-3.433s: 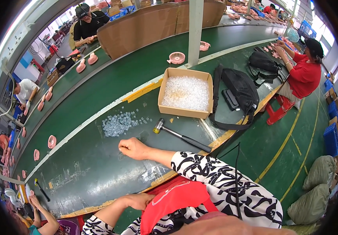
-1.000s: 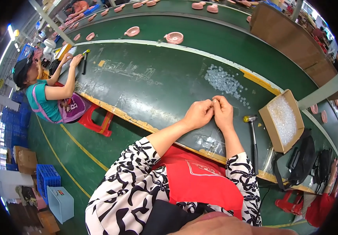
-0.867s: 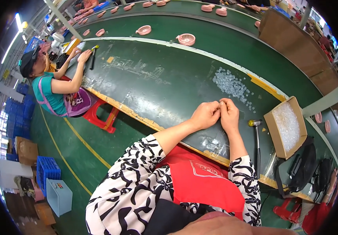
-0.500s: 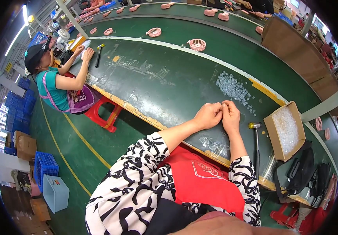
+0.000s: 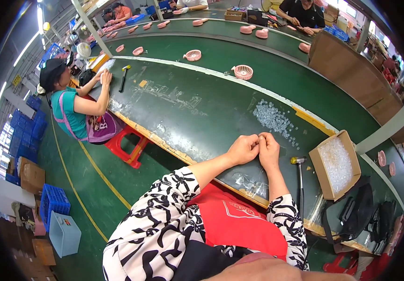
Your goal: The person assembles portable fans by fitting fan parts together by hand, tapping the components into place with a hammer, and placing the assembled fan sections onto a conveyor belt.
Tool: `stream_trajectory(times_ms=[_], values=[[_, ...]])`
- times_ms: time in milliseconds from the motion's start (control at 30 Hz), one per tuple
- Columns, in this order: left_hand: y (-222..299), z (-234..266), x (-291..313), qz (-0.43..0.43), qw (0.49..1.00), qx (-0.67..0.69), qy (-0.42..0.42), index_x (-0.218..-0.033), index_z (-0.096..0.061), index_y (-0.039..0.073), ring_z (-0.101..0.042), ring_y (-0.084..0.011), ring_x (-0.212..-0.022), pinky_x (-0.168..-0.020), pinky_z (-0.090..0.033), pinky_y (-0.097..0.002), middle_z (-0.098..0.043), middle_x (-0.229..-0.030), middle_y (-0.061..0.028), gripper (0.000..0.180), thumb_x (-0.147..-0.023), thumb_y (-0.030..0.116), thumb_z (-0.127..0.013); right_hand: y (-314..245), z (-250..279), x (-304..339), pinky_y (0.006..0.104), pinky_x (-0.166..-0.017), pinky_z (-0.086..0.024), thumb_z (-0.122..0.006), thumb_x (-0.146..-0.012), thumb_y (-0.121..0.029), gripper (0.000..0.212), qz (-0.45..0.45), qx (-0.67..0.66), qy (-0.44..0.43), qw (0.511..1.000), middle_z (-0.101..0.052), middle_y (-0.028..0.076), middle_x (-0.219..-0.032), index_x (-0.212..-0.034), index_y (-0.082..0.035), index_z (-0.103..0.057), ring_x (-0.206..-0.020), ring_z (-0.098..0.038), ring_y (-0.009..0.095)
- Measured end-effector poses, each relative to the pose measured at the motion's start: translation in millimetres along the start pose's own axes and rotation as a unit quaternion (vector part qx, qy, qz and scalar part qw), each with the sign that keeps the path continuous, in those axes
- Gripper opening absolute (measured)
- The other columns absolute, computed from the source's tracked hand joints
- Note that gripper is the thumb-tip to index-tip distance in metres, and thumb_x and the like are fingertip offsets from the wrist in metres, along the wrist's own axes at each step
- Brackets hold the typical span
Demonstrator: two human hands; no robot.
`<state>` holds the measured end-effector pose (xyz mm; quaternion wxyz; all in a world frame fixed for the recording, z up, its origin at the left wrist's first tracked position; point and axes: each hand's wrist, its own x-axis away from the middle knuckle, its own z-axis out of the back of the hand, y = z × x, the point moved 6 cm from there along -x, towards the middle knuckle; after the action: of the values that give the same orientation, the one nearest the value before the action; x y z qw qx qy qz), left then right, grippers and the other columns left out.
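Small clear plastic pieces (image 5: pixel 273 115), loose pile, see-through with a pale bluish tint, short and roundish, finer shape too small to tell. Pile is on the dark green worktable (image 5: pixel 188 126), just beyond the hands and slightly right; thick cluster at the far end, a thinning trail of single pieces running back toward the right hand (image 5: pixel 269 150). Left hand (image 5: pixel 243 151) beside it, the two touching at the fingertips. Both have fingers curled in, nearly closed; cannot tell if anything is pinched between them. Hammer (image 5: pixel 300 180) with yellow-tipped head near, right of the right hand, handle toward the person. Further right, open cardboard box (image 5: pixel 322 174), tilted in view, filled with similar clear bits. Black bag (image 5: pixel 359 210) past that. Beyond the pile, pink slotted round housing (image 5: pixel 243 72) on the green belt (image 5: pixel 164 47). Far left of the hands, seated co-worker (image 5: pixel 77 105), second hammer (image 5: pixel 123 80) near their hands.
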<state>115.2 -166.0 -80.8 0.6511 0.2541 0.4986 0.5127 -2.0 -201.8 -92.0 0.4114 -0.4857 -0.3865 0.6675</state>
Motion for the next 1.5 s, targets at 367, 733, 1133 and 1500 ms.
stream_trajectory(times_ms=[367, 733, 1133, 1500], values=[[-3.4, -0.8, 0.9, -0.009, 1.0, 0.002, -0.003, -0.084, -0.059, -0.002, -0.057, -0.0105, -0.056, -0.051, -0.046, -0.0294, -0.064, -0.065, -0.0114, 0.009, -0.088, 0.004, -0.063, 1.3, -0.9, -0.2, 0.0343, -0.063, -0.051, -0.057, -0.093, -0.008, 0.012, 0.016, -0.004, 0.008, 1.0, -0.067, 0.016, -0.075, -0.097, 0.001, -0.064, -0.067, -0.066, 0.019], [-22.7, 8.7, 0.6, 0.092, 0.973, 0.175, -0.121, -0.094, -0.064, -0.001, -0.06, -0.0098, -0.067, -0.061, -0.05, -0.0277, -0.067, -0.075, -0.0066, 0.012, -0.091, 0.01, -0.064, 4.4, 3.0, 5.2, 0.0308, -0.066, -0.052, -0.057, -0.094, -0.008, 0.013, -0.041, 0.035, -0.015, 0.998, -0.069, 0.013, -0.082, -0.098, 0.001, -0.064, -0.073, -0.066, 0.016], [-107.8, 238.9, -149.3, 0.018, 0.976, -0.209, 0.057, -0.087, -0.069, 0.001, -0.068, -0.0371, -0.083, -0.075, -0.054, -0.0454, -0.069, -0.087, -0.0196, 0.013, -0.082, 0.012, -0.066, -27.5, -15.5, 5.0, 0.0394, -0.065, -0.05, -0.057, -0.088, 0.001, 0.011, 0.087, 0.247, -0.009, 0.965, -0.062, 0.017, -0.083, -0.099, 0.002, -0.061, -0.074, -0.063, 0.034], [-218.2, 230.7, -264.7, 0.086, 0.917, -0.384, -0.062, -0.114, -0.062, -0.003, -0.062, -0.0408, -0.11, -0.093, -0.052, -0.0468, -0.055, -0.131, -0.0234, 0.031, -0.084, 0.001, -0.053, -34.7, -29.9, 9.2, 0.0443, -0.067, -0.05, -0.062, -0.083, 0.0, 0.019, 0.098, 0.394, -0.067, 0.911, -0.055, 0.014, -0.088, -0.101, -0.003, -0.062, -0.078, -0.06, 0.035]])
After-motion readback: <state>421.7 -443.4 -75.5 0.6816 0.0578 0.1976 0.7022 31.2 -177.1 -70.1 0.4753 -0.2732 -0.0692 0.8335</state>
